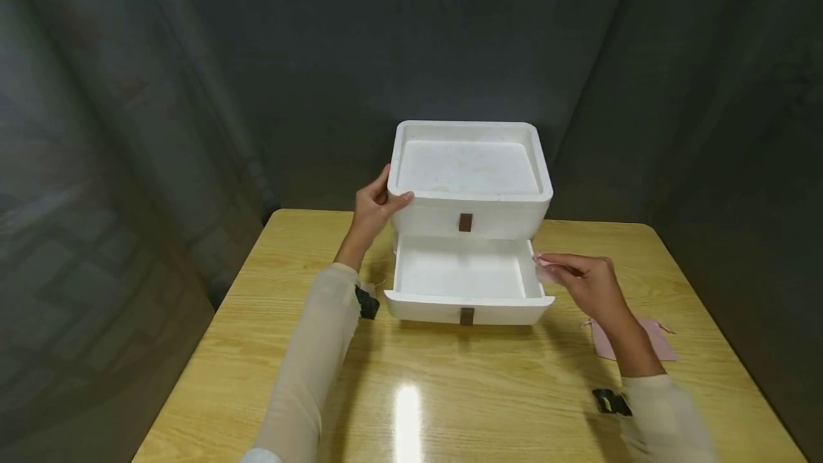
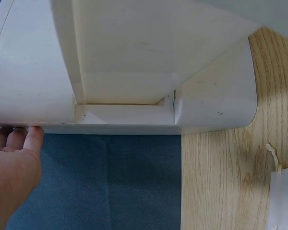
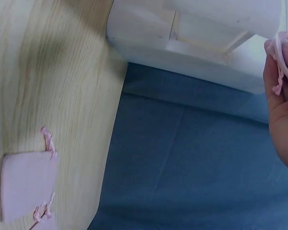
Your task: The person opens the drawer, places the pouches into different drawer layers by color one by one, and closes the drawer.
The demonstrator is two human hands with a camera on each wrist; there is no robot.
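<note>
A white two-drawer box [image 1: 495, 218] stands at the back of a wooden table [image 1: 450, 391]. Its lower drawer [image 1: 437, 308] is pulled out and looks empty. My left hand [image 1: 378, 207] grips the box's upper left corner, thumb on the front and fingers on the side; in the left wrist view the left hand [image 2: 14, 163] lies against the box [image 2: 134, 62]. My right hand [image 1: 581, 283] pinches a small pink pouch [image 1: 545, 271] just right of the open drawer's side wall. The right wrist view shows the pink pouch [image 3: 284, 52] in the fingertips [image 3: 273, 81].
A second pink drawstring pouch [image 1: 651, 341] lies flat on the table to the right, also visible as the flat pouch [image 3: 26, 184] in the right wrist view. A pale pouch [image 2: 285, 196] lies on the table left of the box. Dark curtains surround the table.
</note>
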